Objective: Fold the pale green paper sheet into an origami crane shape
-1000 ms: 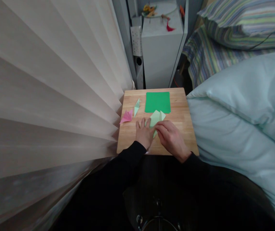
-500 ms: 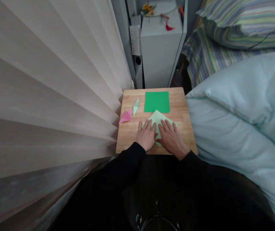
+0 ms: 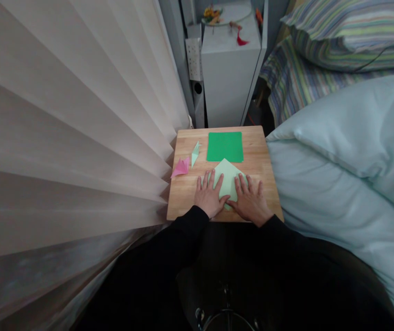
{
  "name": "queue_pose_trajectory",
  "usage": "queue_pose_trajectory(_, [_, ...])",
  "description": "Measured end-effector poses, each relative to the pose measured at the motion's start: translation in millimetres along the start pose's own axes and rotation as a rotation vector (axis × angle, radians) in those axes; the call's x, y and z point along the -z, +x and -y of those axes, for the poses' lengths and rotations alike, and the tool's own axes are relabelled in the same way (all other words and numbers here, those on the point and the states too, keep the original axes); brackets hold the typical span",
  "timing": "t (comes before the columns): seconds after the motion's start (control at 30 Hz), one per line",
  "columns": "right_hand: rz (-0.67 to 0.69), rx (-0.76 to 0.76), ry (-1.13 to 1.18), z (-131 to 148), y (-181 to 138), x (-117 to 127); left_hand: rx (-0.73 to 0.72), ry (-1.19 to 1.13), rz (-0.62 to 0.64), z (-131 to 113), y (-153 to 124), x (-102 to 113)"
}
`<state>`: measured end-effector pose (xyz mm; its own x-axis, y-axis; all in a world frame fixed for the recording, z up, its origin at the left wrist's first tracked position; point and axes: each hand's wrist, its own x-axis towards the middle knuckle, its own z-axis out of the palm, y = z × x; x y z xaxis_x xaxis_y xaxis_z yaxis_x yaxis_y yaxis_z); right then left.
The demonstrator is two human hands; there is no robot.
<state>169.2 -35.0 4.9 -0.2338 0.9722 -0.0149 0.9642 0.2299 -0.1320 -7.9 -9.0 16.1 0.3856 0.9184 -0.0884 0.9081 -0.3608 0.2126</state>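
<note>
A pale green paper (image 3: 227,177) lies flat on the small wooden table (image 3: 266,161), one corner pointing away from me. My left hand (image 3: 208,196) rests flat on its left part, fingers stretched out and spread. My right hand (image 3: 252,202) lies flat on its right part, fingers also stretched out. Both hands press down on the sheet and hold nothing. Just beyond the pale sheet sits a dark green square of paper (image 3: 225,146).
A pink folded paper piece (image 3: 181,167) and a small pale green folded piece (image 3: 194,153) lie at the table's left. A pleated curtain (image 3: 72,128) hangs on the left, a light blue duvet (image 3: 349,161) lies to the right, and a white cabinet (image 3: 229,69) stands behind.
The pale green paper, partly folded and lifted a second ago, now lies opened flat. Both hands went from pinching it to lying spread on it, the right hand sliding outward to the right.
</note>
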Motion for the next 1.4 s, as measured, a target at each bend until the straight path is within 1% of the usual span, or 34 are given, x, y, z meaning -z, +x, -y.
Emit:
queue_pose_trajectory(0.07, [0.038,-0.031,-0.034,-1.9,0.7,1.6,0.055,0.021,0.019,0.5,-0.1,1.6])
queue_pose_trajectory(0.23, [0.203,-0.169,-0.110,-6.9,5.8,13.6,0.163,0.064,0.082,2.6,1.8,6.4])
queue_pose_trajectory(0.3, [0.219,-0.205,-0.104,-9.5,8.9,20.5,0.180,0.060,0.093,4.0,3.8,9.6])
queue_pose_trajectory(0.37, [0.179,-0.216,-0.074,-11.6,12.7,28.7,0.192,0.045,0.073,4.8,6.3,14.8])
queue_pose_trajectory(0.47, [0.103,-0.217,0.014,-13.3,19.4,42.5,0.209,0.012,0.001,3.7,10.3,26.7])
queue_pose_trajectory(0.57, [0.110,-0.263,0.104,-13.1,25.4,53.6,0.232,-0.027,-0.018,0.6,13.2,38.3])
queue_pose_trajectory(0.67, [0.097,-0.275,0.193,-12.3,29.0,57.2,0.255,-0.070,-0.016,-1.7,14.1,44.1])
queue_pose_trajectory(0.73, [0.058,-0.276,0.276,-11.7,30.3,56.1,0.243,-0.129,-0.045,-2.3,14.3,45.0])
queue_pose_trajectory(0.83, [-0.020,-0.278,0.433,-10.6,31.6,52.8,0.201,-0.266,-0.155,-3.1,15.5,45.1])
queue_pose_trajectory(0.93, [-0.115,-0.277,0.619,-8.7,32.8,50.1,0.126,-0.450,-0.280,-6.4,17.5,45.6])
queue_pose_trajectory(1.0, [-0.167,-0.262,0.733,-6.8,33.8,48.8,0.091,-0.599,-0.304,-10.2,18.4,46.4])
queue_pose_trajectory(1.07, [-0.198,-0.244,0.826,-4.5,35.1,47.6,0.087,-0.740,-0.289,-14.3,18.6,47.6])
queue_pose_trajectory(1.17, [-0.212,-0.234,0.919,-1.2,36.9,45.8,0.098,-0.860,-0.281,-18.2,18.6,48.7])
queue_pose_trajectory(1.27, [-0.183,-0.252,0.941,1.3,38.3,44.0,0.113,-0.877,-0.279,-17.2,19.8,46.2])
queue_pose_trajectory(1.33, [-0.126,-0.282,0.935,3.0,38.5,42.8,0.141,-0.844,-0.261,-14.5,21.4,42.6])
queue_pose_trajectory(1.4, [-0.039,-0.322,0.920,5.3,38.2,41.2,0.183,-0.778,-0.221,-11.3,23.0,38.8])
